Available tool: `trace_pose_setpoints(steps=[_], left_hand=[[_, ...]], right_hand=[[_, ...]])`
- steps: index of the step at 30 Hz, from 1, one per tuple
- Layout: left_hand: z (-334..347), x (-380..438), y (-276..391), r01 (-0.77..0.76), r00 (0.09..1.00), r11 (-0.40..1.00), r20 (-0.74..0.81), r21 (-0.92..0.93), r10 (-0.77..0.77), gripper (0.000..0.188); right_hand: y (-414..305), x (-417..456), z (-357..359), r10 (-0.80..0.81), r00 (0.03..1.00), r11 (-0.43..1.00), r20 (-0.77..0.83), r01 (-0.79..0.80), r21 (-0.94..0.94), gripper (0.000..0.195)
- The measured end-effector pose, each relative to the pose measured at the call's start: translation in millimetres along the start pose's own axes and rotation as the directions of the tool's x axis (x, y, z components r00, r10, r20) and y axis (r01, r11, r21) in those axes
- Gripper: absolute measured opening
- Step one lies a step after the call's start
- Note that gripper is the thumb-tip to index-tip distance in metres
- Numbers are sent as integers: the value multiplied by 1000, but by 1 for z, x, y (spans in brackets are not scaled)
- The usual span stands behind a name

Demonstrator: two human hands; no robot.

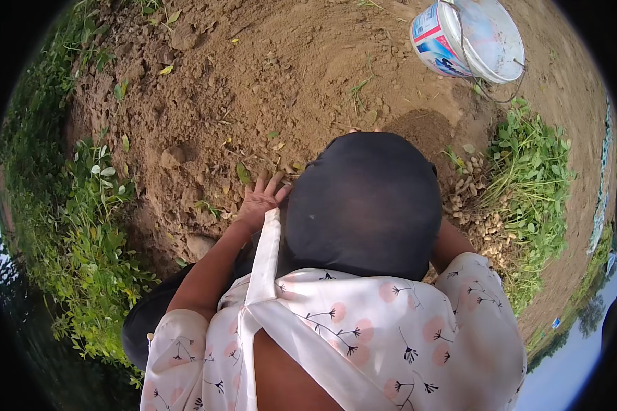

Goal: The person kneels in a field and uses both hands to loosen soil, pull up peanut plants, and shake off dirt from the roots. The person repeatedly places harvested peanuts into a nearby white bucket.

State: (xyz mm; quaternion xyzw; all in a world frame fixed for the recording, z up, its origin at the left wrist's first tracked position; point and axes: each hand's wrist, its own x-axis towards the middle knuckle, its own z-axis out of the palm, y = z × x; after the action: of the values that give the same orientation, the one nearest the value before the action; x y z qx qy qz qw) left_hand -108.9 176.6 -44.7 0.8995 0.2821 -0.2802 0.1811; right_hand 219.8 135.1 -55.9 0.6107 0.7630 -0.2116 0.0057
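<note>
My left hand (263, 198) rests palm down on the brown soil (211, 113), its fingers spread, beside my dark-clothed knee (365, 205). Small stems and leaves lie around its fingertips. Of my right hand, only bits of fingertips (364, 130) show past the far edge of that knee, which hides the rest, so what it holds cannot be told. To the right of the knee lies a heap of pulled peanut plants (532, 180) with green leaves, and many peanut pods (486, 226) cluster at their roots.
A white plastic bucket (442, 43) with a wire handle lies tipped at the top right, its mouth facing right. Leafy green plants (92, 246) grow along the left. A stone or clod (200, 245) sits near my left forearm. Loose clods and fallen leaves dot the ground.
</note>
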Motion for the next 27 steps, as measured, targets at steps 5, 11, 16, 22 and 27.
trace_pose_setpoints(steps=[5, 11, 16, 22, 27], left_hand=[[-11, -7, -22, 116, 993, 993, -12, -34, -117, 36], [-11, -18, -60, 578, 774, 626, 109, -523, -623, 34], [-3, -43, -105, 623, 491, 280, 87, -730, -867, 57], [-38, -49, -127, 88, 414, -315, 322, -945, -851, 33], [-86, -41, -130, 339, 366, -95, 224, -936, -903, 32]], right_hand=[[35, 109, -41, 61, 997, 998, -52, -62, -27, 72], [-8, 175, -59, -16, 996, 999, -88, 12, -45, 73], [-51, 155, -13, -507, 845, 822, 172, 533, -201, 74], [-39, 155, 12, -561, 749, 824, 353, 546, 152, 61], [-41, 171, -2, -422, 799, 882, 427, 254, 397, 60]])
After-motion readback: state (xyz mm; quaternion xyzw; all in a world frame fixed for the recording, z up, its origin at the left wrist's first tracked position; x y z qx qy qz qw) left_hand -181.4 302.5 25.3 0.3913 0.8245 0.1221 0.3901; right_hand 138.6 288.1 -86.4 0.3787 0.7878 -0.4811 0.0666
